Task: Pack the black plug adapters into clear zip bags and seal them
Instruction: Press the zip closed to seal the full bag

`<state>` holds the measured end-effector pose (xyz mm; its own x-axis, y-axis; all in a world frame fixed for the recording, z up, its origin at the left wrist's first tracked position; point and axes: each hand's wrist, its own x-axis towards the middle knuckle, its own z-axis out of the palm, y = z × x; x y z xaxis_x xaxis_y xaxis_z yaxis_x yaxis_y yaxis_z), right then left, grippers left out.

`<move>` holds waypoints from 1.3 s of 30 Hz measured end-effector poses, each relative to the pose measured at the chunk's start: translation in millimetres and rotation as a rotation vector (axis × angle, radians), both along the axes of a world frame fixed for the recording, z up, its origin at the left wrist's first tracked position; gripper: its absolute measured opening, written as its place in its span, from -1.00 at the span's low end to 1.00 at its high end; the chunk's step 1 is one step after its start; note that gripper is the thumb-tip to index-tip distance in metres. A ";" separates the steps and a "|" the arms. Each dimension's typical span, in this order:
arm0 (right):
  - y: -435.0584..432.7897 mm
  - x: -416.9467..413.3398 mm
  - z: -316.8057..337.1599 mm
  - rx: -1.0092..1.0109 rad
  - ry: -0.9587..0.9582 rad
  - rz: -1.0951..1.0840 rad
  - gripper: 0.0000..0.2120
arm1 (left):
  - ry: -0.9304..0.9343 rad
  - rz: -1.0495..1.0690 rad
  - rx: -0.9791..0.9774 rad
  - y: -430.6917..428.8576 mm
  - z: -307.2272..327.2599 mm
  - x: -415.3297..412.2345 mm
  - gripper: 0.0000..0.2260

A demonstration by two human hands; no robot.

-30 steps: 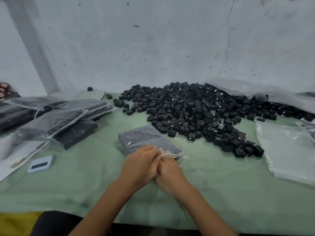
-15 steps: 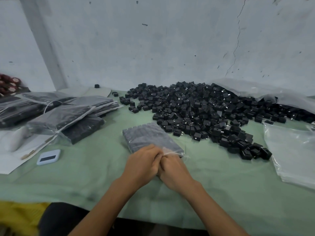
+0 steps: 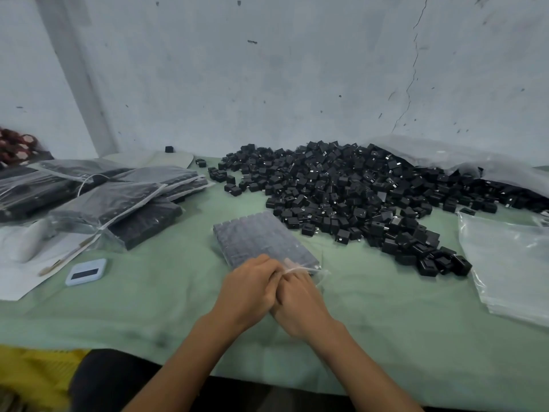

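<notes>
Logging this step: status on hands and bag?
Left hand and right hand together, pinching the near edge of the filled bag. Bag flat on the cloth. Loose adapters behind; nothing in the way.

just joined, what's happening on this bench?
A person is bagging black plug adapters. Both hands, left hand and right hand, pinch the near open edge of a filled zip bag lying on the green table cover, apparently pressing its seal shut. A big loose pile of adapters lies beyond it, finished bags are stacked at left, and empty clear bags wait at right.
</notes>
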<state>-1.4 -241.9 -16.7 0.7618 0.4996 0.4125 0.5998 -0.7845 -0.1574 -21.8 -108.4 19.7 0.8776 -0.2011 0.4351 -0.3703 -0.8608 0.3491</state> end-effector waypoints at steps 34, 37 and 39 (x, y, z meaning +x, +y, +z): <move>0.2 6.6 -9.1 0.076 0.141 -0.124 -0.55 | 0.451 0.109 -0.121 29.9 4.3 94.0 -0.73; 5.0 5.1 -16.3 0.155 0.241 -0.160 -0.43 | 0.507 0.100 -0.278 33.9 2.7 94.5 -0.69; 6.6 6.2 -19.3 0.178 0.276 -0.221 -0.36 | 0.496 0.074 -0.312 34.3 1.5 93.4 -0.79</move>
